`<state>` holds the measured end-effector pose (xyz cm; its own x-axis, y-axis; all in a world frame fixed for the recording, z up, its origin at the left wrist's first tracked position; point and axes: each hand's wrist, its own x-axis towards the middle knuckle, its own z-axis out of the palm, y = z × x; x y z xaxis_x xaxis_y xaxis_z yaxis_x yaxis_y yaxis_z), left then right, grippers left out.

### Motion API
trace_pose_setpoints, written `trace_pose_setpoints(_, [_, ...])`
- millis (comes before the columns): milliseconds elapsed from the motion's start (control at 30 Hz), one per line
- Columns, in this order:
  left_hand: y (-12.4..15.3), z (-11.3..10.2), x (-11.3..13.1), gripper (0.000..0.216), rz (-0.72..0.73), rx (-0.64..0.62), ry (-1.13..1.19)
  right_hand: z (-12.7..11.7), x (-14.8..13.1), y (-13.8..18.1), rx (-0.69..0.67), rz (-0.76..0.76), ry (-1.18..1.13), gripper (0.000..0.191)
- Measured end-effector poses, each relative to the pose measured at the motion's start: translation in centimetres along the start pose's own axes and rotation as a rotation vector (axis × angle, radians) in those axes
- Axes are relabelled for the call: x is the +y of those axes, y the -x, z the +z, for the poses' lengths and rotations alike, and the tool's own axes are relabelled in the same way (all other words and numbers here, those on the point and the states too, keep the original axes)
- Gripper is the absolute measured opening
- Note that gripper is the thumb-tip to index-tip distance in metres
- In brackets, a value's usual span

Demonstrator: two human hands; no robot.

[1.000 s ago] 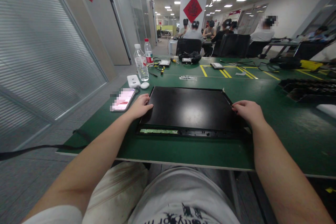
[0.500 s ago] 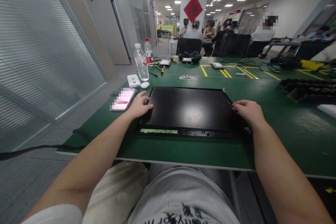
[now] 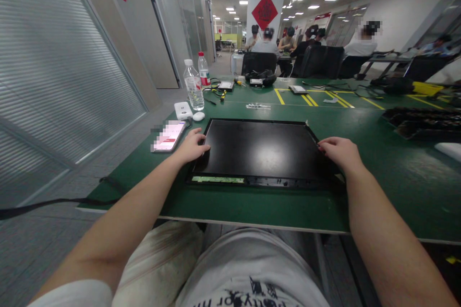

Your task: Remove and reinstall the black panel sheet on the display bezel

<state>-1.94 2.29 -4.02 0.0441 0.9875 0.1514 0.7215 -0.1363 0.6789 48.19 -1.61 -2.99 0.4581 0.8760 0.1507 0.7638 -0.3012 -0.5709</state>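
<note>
A flat black display panel (image 3: 261, 148) lies on the green table (image 3: 396, 172) in front of me, with a bare green circuit strip (image 3: 218, 180) along its near edge. My left hand (image 3: 190, 146) grips the panel's left edge, fingers curled over it. On the right edge rests my right hand (image 3: 340, 152), its fingers curled onto the frame. The panel lies flat between both hands.
A phone (image 3: 168, 136) lies left of the panel, with a white charger (image 3: 183, 110), a white mouse-like object (image 3: 198, 116) and two water bottles (image 3: 193, 85) behind it. Tools and cables lie farther back. Black trays (image 3: 421, 123) sit at the right. Several people sit at far desks.
My left hand's fingers have shifted slightly on the panel's left edge. The panel and my right hand have stayed in place.
</note>
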Motion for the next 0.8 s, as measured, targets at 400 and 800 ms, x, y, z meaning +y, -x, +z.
trace_pose_setpoints(400, [-0.16, -0.23, -0.59, 0.047, 0.07, -0.034, -0.077, -0.11, -0.21, 0.17, -0.006, 0.016, -0.013, 0.022])
trace_pose_setpoints(800, [-0.18, -0.32, -0.11, 0.049, 0.013, -0.024, 0.114, -0.01, 0.1, -0.09, 0.006, -0.001, -0.004, 0.021])
